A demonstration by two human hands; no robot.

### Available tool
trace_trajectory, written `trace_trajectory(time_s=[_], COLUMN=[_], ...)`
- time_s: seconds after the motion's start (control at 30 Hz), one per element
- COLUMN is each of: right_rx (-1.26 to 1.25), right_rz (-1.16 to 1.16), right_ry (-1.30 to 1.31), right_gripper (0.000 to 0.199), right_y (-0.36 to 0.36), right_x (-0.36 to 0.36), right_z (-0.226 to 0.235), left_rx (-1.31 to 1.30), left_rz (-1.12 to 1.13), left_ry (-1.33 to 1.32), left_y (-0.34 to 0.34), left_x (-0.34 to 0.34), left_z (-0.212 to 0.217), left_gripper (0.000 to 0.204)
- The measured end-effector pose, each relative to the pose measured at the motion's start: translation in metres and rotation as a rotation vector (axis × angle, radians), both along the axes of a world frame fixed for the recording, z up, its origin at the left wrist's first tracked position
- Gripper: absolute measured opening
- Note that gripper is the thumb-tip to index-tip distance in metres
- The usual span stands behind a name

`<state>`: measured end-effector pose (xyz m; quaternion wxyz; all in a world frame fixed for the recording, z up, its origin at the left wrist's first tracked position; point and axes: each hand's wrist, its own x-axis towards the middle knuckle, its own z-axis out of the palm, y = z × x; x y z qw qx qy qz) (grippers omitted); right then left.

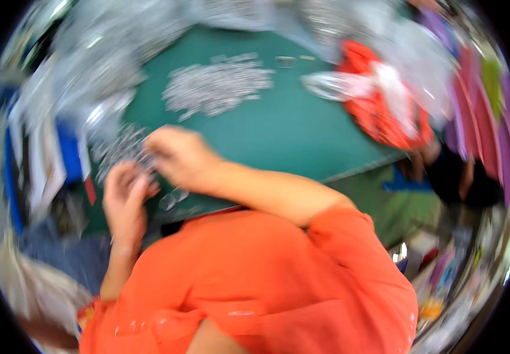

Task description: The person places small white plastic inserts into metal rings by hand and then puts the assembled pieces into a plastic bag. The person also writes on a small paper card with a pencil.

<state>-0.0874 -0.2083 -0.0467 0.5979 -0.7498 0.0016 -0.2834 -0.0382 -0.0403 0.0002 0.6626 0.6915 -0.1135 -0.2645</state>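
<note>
Loose heap of small silvery pieces (119,144) is lying on the left part of the green table (278,141), close to its left edge, and motion blur is hiding the exact shape of each piece. Around its near and right sides the person's two hands are staying close together. The left hand (126,197) is pointing away from the body at the near side of the heap, its fingers and thumb curling toward each other; whether they are gripping a piece, one cannot tell. The right hand (181,156) is lying across from the right, its forearm crossing in front of the orange shirt (255,259), with its fingers bending down at the right side of the heap; their tips are blurring, so one cannot tell what they are gripping. Just to the right of the left hand, a few ring-like pieces (171,199) are lying near the table's near edge. Farther away, a broad, pale grey pile (216,85) of slender pieces is spreading over the green surface. Clear plastic bags (96,59) are crowding the far left, and a red bag (361,115) is sitting at the right beside more clear plastic. Beyond it, pink and purple cloths (479,106) are hanging at the far right.
</note>
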Motion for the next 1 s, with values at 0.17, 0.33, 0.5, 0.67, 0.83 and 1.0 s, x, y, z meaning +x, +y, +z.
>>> trace_trajectory(time_s=[0.17,0.33,0.5,0.67,0.83,1.0], right_rx=[0.060,0.318,0.273,-0.094,-0.554,-0.687], right_rz=[0.023,0.116,0.120,0.118,0.280,0.296], right_ry=[0.046,0.141,0.154,0.032,0.281,0.251], right_gripper=[0.025,0.027,0.023,0.023,0.021,0.023], right_y=[-0.006,0.004,0.002,-0.004,-0.021,-0.021], right_x=[0.006,-0.009,-0.009,-0.005,-0.026,-0.018], right_z=[0.015,0.011,0.008,0.020,0.041,0.051], left_rx=[-0.284,-0.376,-0.423,-0.181,0.206,0.218], left_rz=[-0.085,-0.110,-0.109,-0.145,-0.373,-0.380], left_ry=[0.323,0.440,0.475,0.301,-0.562,-0.697], left_y=[-0.007,0.007,0.008,0.011,0.031,0.033], left_x=[0.024,0.008,0.008,0.006,0.003,-0.006], left_z=[0.001,-0.007,-0.009,0.000,-0.005,-0.019], left_gripper=[0.016,0.015,0.014,0.010,0.006,0.008])
